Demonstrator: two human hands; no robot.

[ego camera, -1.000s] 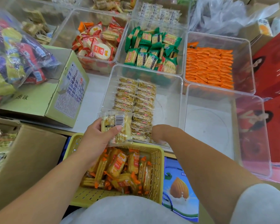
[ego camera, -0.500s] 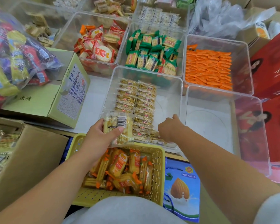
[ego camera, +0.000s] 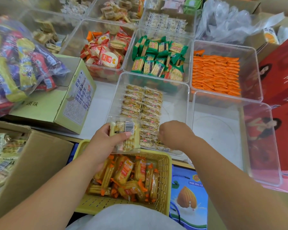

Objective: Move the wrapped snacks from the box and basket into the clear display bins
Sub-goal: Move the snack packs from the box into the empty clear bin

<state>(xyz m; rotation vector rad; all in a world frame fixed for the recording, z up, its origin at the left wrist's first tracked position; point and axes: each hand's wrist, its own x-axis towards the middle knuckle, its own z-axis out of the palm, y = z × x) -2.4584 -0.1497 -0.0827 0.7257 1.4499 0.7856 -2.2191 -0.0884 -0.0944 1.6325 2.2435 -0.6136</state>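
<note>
While the left hand [ego camera: 105, 143] pinches a stack of clear-wrapped yellow cracker packs [ego camera: 125, 135] between thumb and fingers (barcode side up), it holds them over the near-left corner of the clear plastic display bin [ego camera: 175, 90], just above the yellow plastic basket [ego camera: 165, 180] of orange-wrapped snacks [ego camera: 126, 176]. Inside that bin, two neat rows of matching packs [ego camera: 143, 107] lie against its left side. Reaching into the bin's near edge, the right hand [ego camera: 173, 135] touches the row's end; its fingers are hidden, so I cannot tell their state.
</note>
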